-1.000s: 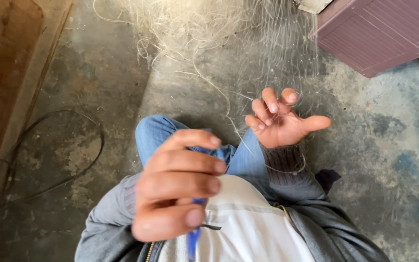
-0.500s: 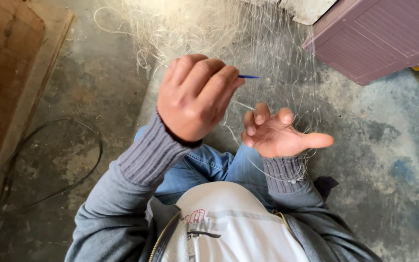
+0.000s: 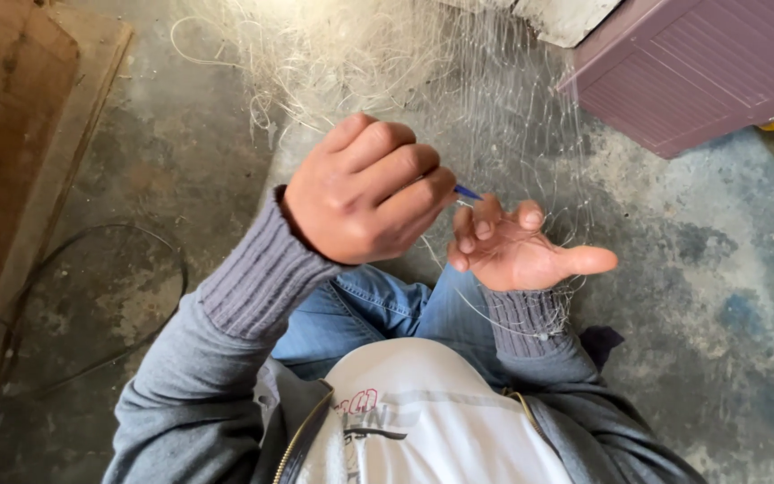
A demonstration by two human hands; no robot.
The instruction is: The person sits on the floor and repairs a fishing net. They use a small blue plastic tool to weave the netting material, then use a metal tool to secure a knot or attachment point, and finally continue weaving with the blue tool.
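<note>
From the head camera I look straight down on my own lap and two hands above a concrete floor (image 3: 700, 358). My left hand (image 3: 365, 193) is curled into a fist, knuckles up, and it grips a thin blue tool (image 3: 468, 192), of which only the tip shows past the fingers. That tip points to the right, toward my other hand, so the tool's long axis runs roughly left to right across the picture with a slight downward slant; the rest of it is hidden inside the fist, and I cannot tell how long it is. My right hand (image 3: 521, 251) sits just beside the tip, palm up, thumb stretched out to the right, the other fingers (image 3: 485, 215) bent loosely inward. It is half open, and fine strands of a pale fishing net (image 3: 459, 81) run over the fingers and wrist; I cannot tell whether the fingers pinch a strand. The net spreads up and away from both hands toward the top of the view, where it lies heaped on the floor.

Below the hands are my blue jeans (image 3: 369, 309), grey sleeves and a white shirt. A purple ribbed box (image 3: 700, 63) stands at the upper right, a wooden board (image 3: 2, 134) lies along the left edge, and a dark cable (image 3: 150, 260) curves over the floor beside it.
</note>
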